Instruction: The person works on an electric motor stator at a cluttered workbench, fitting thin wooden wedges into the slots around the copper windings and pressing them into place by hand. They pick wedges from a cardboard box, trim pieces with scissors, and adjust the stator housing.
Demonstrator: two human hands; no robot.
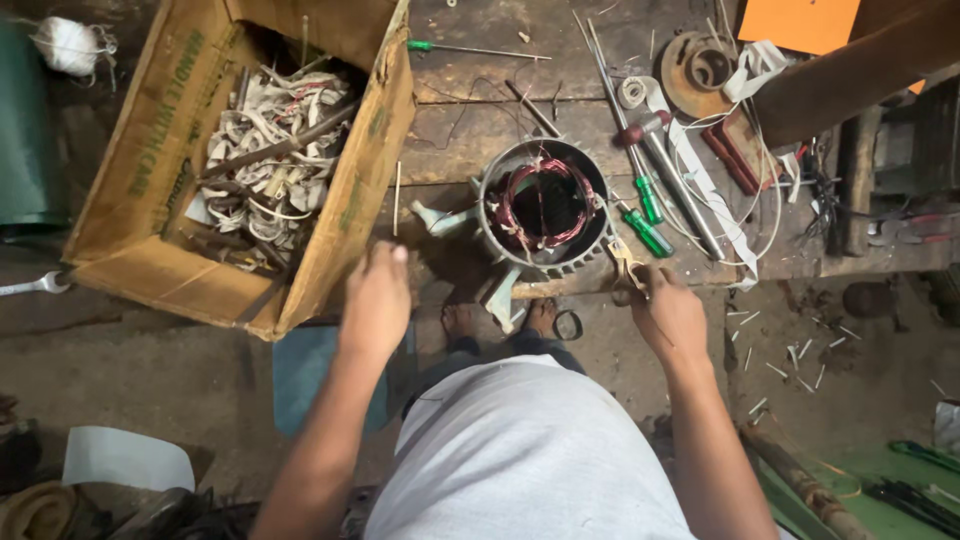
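**Hands at a motor shell on a cluttered bench**

Widest: wooden bench (480,130). Then cardboard box (160,220) of scrap strips, left of centre. Then round motor shell (545,205) with copper windings, standing mid-bench between both hands. Left hand (377,300) curled loosely near the box's corner, gripping nothing visible. Right hand (668,310) clamped on pliers (625,268), just beside the shell's rim. Smallest: green-handled screwdrivers (648,215), right of shell.

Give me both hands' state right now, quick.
Left hand: closed, knuckles up by the cardboard box; whether it holds anything cannot be told.
Right hand: closed on a small tool beside the motor stator.
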